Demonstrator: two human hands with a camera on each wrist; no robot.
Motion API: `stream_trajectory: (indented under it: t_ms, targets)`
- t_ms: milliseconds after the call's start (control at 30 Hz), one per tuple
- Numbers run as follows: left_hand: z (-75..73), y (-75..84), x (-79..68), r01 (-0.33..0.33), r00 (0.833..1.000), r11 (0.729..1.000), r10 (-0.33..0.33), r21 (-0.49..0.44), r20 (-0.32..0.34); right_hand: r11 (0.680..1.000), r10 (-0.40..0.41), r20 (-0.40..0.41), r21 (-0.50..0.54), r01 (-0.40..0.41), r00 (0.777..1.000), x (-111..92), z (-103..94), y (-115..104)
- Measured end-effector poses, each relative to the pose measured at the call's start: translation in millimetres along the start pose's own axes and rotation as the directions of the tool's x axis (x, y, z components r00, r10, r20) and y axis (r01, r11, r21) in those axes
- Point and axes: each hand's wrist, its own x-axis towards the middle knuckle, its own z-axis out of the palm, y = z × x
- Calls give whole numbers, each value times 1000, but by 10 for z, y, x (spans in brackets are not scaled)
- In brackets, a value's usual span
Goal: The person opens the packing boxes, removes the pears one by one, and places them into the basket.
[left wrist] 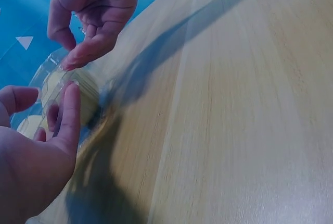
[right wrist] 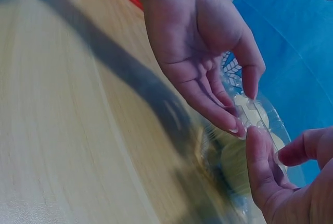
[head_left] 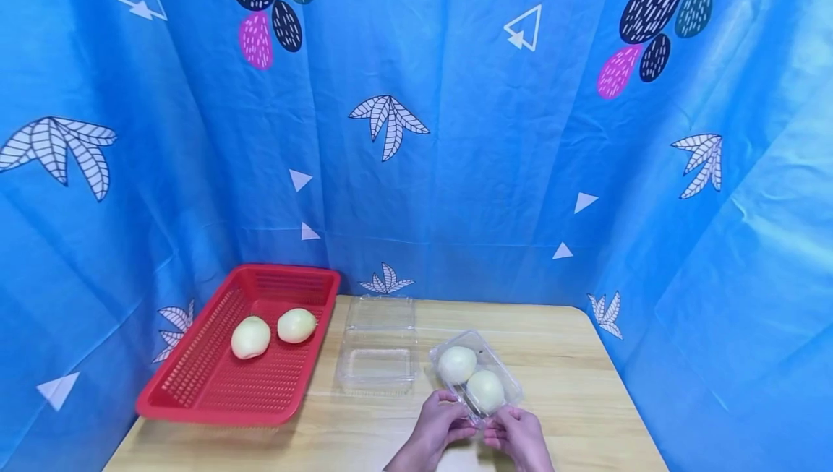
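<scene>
A clear plastic clamshell box [head_left: 504, 374] holds two pale, round, onion-like vegetables [head_left: 458, 364] on the table, its lid lying over them. My left hand [head_left: 440, 425] pinches the near rim of the box at its left part. On the same rim, close beside it, my right hand [head_left: 520, 434] pinches with thumb and fingers. In the right wrist view the fingertips of both hands nearly meet along the box edge [right wrist: 253, 113]. The left wrist view shows the box partly hidden behind the fingers.
A red slotted basket [head_left: 215, 414] at the left holds two more pale vegetables [head_left: 250, 337]. Between it and my hands lies another clear clamshell box [head_left: 379, 365], opened flat. A blue patterned curtain [head_left: 403, 204] surrounds the wooden table [head_left: 586, 378].
</scene>
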Motion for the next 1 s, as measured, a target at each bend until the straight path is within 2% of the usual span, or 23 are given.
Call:
stream_trajectory:
  t_ms: [200, 500, 800, 1000]
  targets:
    - [-69, 20, -18, 17, 1000, 1000, -17, -4, 23, 1000, -2, -11, 14, 2, 1000, 4, -28, -1]
    - [-82, 56, 15, 18, 999, 1000, -19, -25, -51, 999, -2, -8, 34, 3, 1000, -4, -26, 23]
    - [-18, 62, 86, 3, 994, 1000, -2, 10, -112, 999, -22, -70, 46, 26, 997, -52, -36, 8]
    - [-8, 34, 92, 9, 994, 1000, -11, -12, -105, 996, -43, -122, 68, 52, 992, -87, -28, -41]
